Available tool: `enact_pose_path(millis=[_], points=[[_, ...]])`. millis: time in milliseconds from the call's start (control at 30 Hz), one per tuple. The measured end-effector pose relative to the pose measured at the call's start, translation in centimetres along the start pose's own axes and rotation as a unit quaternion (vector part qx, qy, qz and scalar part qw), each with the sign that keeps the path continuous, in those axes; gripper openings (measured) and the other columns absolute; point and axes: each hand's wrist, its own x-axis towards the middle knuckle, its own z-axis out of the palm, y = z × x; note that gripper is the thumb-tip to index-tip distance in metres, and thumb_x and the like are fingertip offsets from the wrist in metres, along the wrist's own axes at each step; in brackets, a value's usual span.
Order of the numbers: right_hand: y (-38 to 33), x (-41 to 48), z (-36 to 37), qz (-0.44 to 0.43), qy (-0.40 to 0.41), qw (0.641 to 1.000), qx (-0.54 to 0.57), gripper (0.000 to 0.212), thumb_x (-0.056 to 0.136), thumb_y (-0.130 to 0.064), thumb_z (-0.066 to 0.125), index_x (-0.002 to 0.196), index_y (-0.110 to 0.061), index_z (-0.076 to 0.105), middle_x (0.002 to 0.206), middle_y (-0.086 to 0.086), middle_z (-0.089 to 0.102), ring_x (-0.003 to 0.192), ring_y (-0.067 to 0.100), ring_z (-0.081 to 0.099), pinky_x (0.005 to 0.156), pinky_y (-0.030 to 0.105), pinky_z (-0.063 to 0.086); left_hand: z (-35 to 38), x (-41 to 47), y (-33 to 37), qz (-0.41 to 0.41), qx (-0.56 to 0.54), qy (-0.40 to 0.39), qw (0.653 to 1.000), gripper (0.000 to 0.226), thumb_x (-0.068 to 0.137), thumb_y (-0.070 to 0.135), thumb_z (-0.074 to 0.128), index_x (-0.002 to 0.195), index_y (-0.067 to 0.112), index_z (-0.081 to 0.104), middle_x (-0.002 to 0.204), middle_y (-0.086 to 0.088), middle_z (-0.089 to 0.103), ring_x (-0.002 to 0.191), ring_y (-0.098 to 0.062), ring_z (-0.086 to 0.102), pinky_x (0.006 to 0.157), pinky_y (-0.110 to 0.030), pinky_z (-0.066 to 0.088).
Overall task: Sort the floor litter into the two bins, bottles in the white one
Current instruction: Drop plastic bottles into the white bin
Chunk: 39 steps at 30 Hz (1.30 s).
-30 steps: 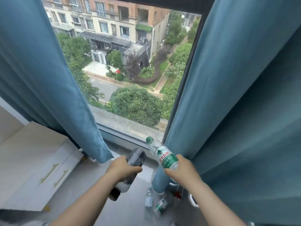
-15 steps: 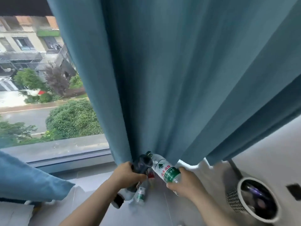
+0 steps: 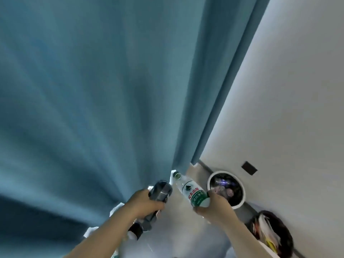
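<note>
The right hand [image 3: 216,207] is gripping a clear green-labelled bottle [image 3: 191,192] by its base, just left of the white bin [image 3: 240,202], probably lining up a drop. The left hand [image 3: 143,203] is clutching a dark bottle [image 3: 160,190] further left of that bin, likely queuing it next. 1 dark bin [image 3: 284,233] is sitting near the white bin, with the frame edge cutting it off. The contents of the 2 bins are looking too blurred to name.

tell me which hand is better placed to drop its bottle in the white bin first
Right, probably. The right hand grips the water bottle just beside the white bin. The left hand holds its dark bottle farther from it, with the right hand in between.
</note>
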Motion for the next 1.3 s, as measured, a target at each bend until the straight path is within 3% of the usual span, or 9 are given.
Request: enact_pose_path(millis=[167,267,433,533,733,833,1000,1200,1300], points=[[5.3,1.7,-3.1,0.067,0.028,0.996,0.046,0.065,0.074,-0.048,0.071,0.127,-0.018,0.048,0.105,-0.002,0.067,0.091,0.017,0.065,0.078,0.029,0.054,3.0,4.0,6.1,0.034,0.062,-0.051,0.996,0.028,0.065,0.046,0.073,0.076,0.027,0.056,0.082,0.004,0.063,0.076,-0.014,0.06,0.055,-0.02,0.041],[7.8,2.9,-4.3,0.115,0.037,0.991,0.066,0.059,0.073,-0.051,0.07,0.119,-0.019,0.051,0.102,-0.004,0.065,0.09,0.015,0.064,0.078,0.03,0.055,4.6,6.6,9.4,0.044,0.11,-0.083,0.989,0.052,0.058,0.057,0.068,0.092,0.021,0.056,0.089,0.003,0.063,0.081,-0.014,0.06,0.064,-0.025,0.046],[10.9,5.7,-6.4,0.187,0.063,0.975,0.104,0.053,0.072,-0.047,0.069,0.112,-0.017,0.052,0.101,0.0,0.065,0.089,0.017,0.063,0.075,0.029,0.053,6.8,11.8,15.1,0.072,0.168,-0.132,0.974,0.044,0.07,0.05,0.07,0.094,0.02,0.049,0.097,0.002,0.057,0.087,-0.016,0.055,0.059,-0.022,0.039],[12.7,7.7,-7.4,0.233,0.085,0.961,0.12,0.052,0.072,-0.049,0.069,0.109,-0.017,0.051,0.101,0.001,0.064,0.086,0.016,0.061,0.072,0.03,0.053,7.8,15.2,18.7,0.074,0.187,-0.171,0.965,0.036,0.074,0.047,0.07,0.085,0.021,0.047,0.086,0.005,0.054,0.083,-0.015,0.054,0.059,-0.021,0.04],[16.3,11.3,-8.3,0.313,0.092,0.936,0.131,0.05,0.074,-0.047,0.07,0.11,-0.015,0.054,0.096,0.0,0.061,0.081,0.016,0.056,0.065,0.028,0.044,10.8,22.1,23.3,0.055,0.223,-0.254,0.939,0.059,0.056,0.049,0.071,0.104,0.02,0.053,0.1,-0.002,0.061,0.091,-0.019,0.063,0.084,-0.034,0.056],[18.2,13.6,-8.7,0.334,0.078,0.93,0.135,0.051,0.076,-0.044,0.069,0.113,-0.014,0.052,0.097,0.001,0.059,0.08,0.016,0.052,0.064,0.027,0.04,12.5,24.8,25.5,0.057,0.26,-0.251,0.931,0.062,0.058,0.047,0.072,0.108,0.016,0.052,0.096,-0.001,0.058,0.085,-0.016,0.06,0.077,-0.03,0.055],[22.2,18.2,-9.5,0.362,0.054,0.919,0.148,0.05,0.072,-0.044,0.068,0.11,-0.015,0.051,0.102,0.003,0.063,0.083,0.019,0.057,0.069,0.03,0.049,16.2,28.7,28.7,0.051,0.291,-0.246,0.923,0.056,0.067,0.043,0.072,0.111,0.016,0.052,0.097,-0.002,0.057,0.086,-0.018,0.057,0.063,-0.024,0.047],[28.3,24.0,-8.7,0.371,0.012,0.916,0.154,0.056,0.075,-0.047,0.065,0.117,-0.015,0.045,0.111,0.006,0.061,0.097,0.023,0.061,0.077,0.034,0.052,22.5,34.0,30.0,0.02,0.281,-0.241,0.929,0.05,0.074,0.04,0.071,0.111,0.014,0.049,0.098,-0.003,0.055,0.088,-0.02,0.056,0.061,-0.024,0.043],[31.1,27.0,-7.4,0.376,0.005,0.912,0.165,0.056,0.075,-0.049,0.066,0.113,-0.016,0.042,0.109,0.007,0.059,0.093,0.023,0.06,0.075,0.035,0.053,25.5,37.0,29.8,0.009,0.28,-0.236,0.93,0.041,0.076,0.034,0.071,0.102,0.012,0.048,0.096,-0.004,0.055,0.087,-0.021,0.055,0.059,-0.024,0.041]])
